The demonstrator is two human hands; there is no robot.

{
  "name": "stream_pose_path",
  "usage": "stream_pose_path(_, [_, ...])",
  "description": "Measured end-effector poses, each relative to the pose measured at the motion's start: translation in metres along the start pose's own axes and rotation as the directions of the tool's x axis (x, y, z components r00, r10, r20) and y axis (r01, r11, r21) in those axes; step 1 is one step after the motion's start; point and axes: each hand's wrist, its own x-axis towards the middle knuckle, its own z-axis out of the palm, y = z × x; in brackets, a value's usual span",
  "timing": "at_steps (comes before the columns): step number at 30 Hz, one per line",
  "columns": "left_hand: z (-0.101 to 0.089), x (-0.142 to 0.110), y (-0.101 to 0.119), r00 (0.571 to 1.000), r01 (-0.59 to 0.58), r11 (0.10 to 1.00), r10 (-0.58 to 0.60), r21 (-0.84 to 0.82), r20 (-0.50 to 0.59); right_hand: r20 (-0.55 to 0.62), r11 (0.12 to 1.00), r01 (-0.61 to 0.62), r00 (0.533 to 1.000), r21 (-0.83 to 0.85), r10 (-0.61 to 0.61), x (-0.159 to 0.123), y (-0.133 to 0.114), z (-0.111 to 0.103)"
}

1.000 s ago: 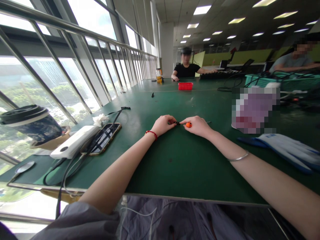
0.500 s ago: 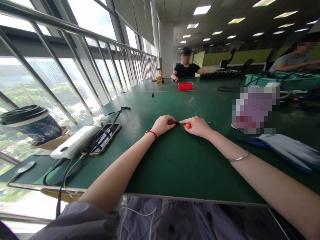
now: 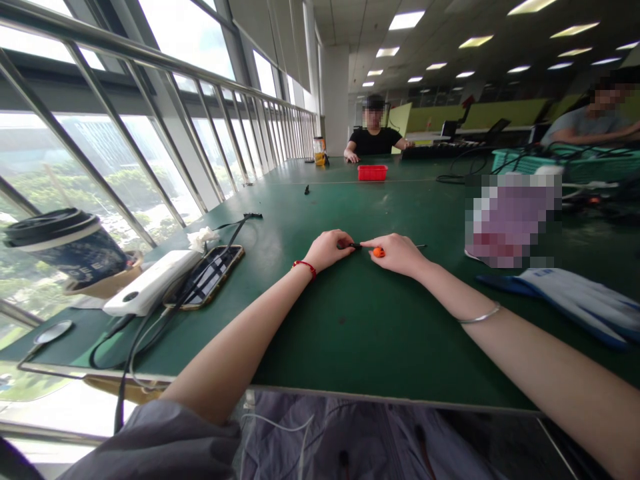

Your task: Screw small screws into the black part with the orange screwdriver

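Note:
My left hand [image 3: 327, 250], with a red cord bracelet at the wrist, is closed in a pinch on a small black part [image 3: 357, 245] just above the green table. What exactly the part is cannot be made out. Facing it, my right hand [image 3: 397, 253] is wrapped around a screwdriver [image 3: 379, 253]; the end of its orange handle shows under the fingers. A thin metal shaft pokes out on the far side, pointing right. My right index fingertip reaches to the black part or very close to it. The rest of the tool is hidden by the hand.
On the left lie a phone [image 3: 207, 277], a white power bank [image 3: 150, 283] with cables and a lidded cup [image 3: 65, 243]. White-blue gloves [image 3: 575, 300] lie right. Farther back are a red bin [image 3: 372, 173], a small black piece [image 3: 307, 190] and a seated person [image 3: 374, 137].
Both my hands keep nearly the same place and grip. The view has shifted slightly. The person across the table has drawn an outstretched arm in a little.

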Motion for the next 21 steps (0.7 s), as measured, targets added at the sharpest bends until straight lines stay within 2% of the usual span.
stream_pose_path(9, [-0.0006, -0.0007, 0.0003, 1.000, 0.000, 1.000, 0.000, -0.005, 0.000, 0.057, 0.999, -0.045, 0.997, -0.002, 0.045, 0.0003, -0.0029, -0.0024])
stream_pose_path(21, [-0.0019, -0.0012, 0.0019, 1.000, -0.016, 1.000, 0.016, 0.015, 0.009, 0.062, 0.999, -0.052, 0.997, -0.004, 0.052, 0.0005, 0.0009, -0.0021])
